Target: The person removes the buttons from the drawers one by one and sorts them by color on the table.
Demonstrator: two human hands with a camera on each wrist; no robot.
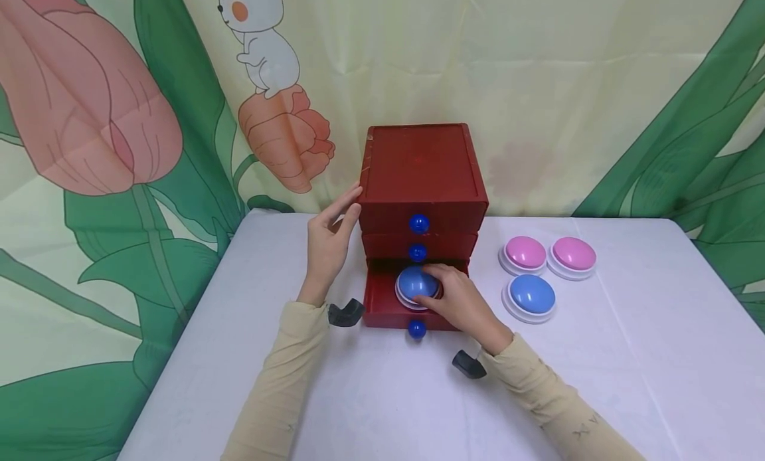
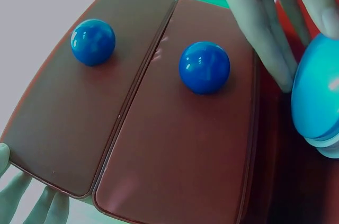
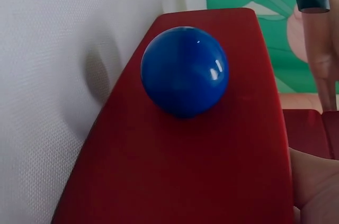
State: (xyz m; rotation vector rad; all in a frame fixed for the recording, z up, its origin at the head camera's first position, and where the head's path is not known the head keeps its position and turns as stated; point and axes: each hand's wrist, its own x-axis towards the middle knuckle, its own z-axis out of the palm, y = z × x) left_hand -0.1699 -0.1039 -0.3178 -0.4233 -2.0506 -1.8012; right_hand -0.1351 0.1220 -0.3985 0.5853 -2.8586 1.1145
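A small red chest of drawers (image 1: 423,162) with round blue knobs stands at the table's back, its bottom drawer (image 1: 382,317) pulled out. My right hand (image 1: 463,300) grips a blue domed push button (image 1: 414,281) with a white base, thumb and fingers round its right side, inside that drawer. My left hand (image 1: 327,248) rests its extended fingers against the chest's left side. In the left wrist view, left fingertips (image 2: 32,197) show at the edge of the closed upper drawers. A knob (image 3: 184,71) on the drawer front fills much of the right wrist view; the button is hidden there.
Right of the chest, two pink domed buttons (image 1: 526,252) sit side by side, with another blue button (image 1: 533,295) in front of them. A white cloth covers the table (image 1: 627,355). A printed curtain (image 1: 538,102) hangs directly behind the chest.
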